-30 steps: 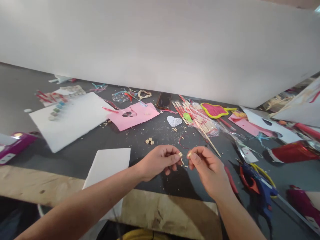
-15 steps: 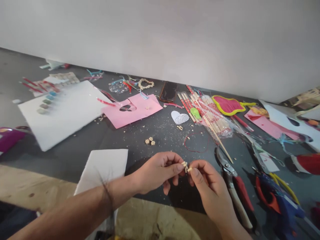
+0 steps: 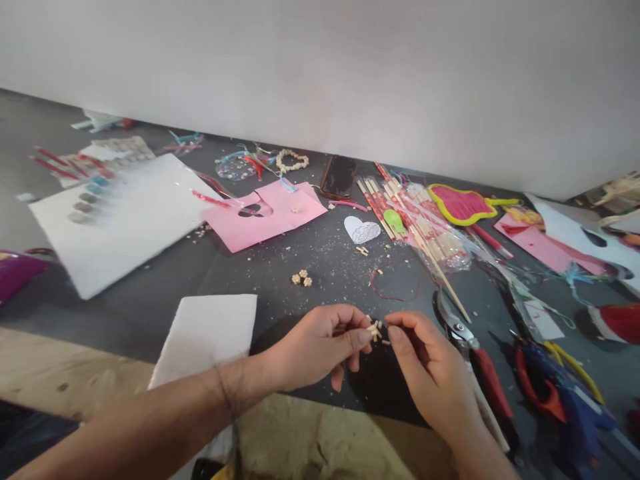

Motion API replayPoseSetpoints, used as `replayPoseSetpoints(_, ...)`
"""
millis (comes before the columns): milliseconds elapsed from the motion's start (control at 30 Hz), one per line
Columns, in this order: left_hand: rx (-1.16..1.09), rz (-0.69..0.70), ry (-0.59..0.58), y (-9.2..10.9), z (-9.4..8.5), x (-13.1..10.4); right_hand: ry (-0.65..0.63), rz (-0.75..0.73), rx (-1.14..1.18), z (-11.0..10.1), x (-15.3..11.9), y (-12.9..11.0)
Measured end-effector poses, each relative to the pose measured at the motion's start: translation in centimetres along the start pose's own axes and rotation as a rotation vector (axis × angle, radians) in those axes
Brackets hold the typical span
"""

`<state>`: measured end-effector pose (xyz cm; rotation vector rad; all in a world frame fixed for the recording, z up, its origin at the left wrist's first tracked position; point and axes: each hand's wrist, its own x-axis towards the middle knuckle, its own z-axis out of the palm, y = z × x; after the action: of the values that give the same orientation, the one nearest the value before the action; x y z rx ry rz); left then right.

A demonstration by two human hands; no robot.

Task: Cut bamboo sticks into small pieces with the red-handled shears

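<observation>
- A small cluster of short pale stick pieces [image 3: 374,331] is held just above the tabletop [image 3: 235,277], near its front edge, between the two hands.
- The cluster is pinched narrowly between thumb and fingers of the left hand [image 3: 323,347]; how the pieces are joined cannot be made out.
- Half a second ago a pale piece was held at the right fingertips, against the cluster; now a small gap is seen between the cluster and the right hand [image 3: 430,363].
- The right thumb and forefinger are brought close together; whether anything is held between them cannot be told.
- By judgement, the piece may have been left with the cluster, whose weight now seems to be carried by the left fingers alone.
- A single short piece [image 3: 385,343] is seen just beside the right thumb; whether it is joined or loose is unclear.
- Beyond the left hand, three flower-shaped clusters [image 3: 301,278] are grouped together.
- Beyond the right hand, a thin red thread [image 3: 395,299] is laid in an open loop.
- Farther back, a white paper heart [image 3: 362,231] is placed beside printed sticks [image 3: 369,200].
- Right of the right hand, pruning shears [image 3: 456,327] are laid.
</observation>
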<state>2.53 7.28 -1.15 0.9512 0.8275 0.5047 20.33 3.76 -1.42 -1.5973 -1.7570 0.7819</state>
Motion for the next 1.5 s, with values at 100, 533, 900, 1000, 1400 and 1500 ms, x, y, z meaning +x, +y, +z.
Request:
replayPoseSetpoints(100, 0.064, -0.002, -0.004, -0.4, 0.1, 0.0, -0.091, 0.03, 0.079, 0.2, -0.3, -0.3)
replayPoseSetpoints(533, 0.083, -0.009, -0.009, -0.6, 0.2, 0.0, -0.099, 0.037, 0.071, 0.5, -0.5, -1.0)
replayPoseSetpoints(900, 0.214, -0.009, 0.002, -0.4, 0.0, -0.2, -0.138, 0.087, 0.114, 0.7, -0.7, -0.6)
replayPoseSetpoints(1000, 0.291, -0.01, 0.006, -0.4, 0.0, -0.3, -0.158, 0.089, 0.102, 0.7, -0.7, -0.6)
replayPoseSetpoints(1400, 0.088, -0.056, -0.038, -0.4, 0.2, -0.2, -0.136, 0.26, 0.238, 0.3, -0.4, -0.9)
replayPoseSetpoints(1500, 0.044, -0.05, -0.051, -0.5, 0.1, -0.1, -0.132, 0.295, 0.312, 0.1, -0.2, -0.9)
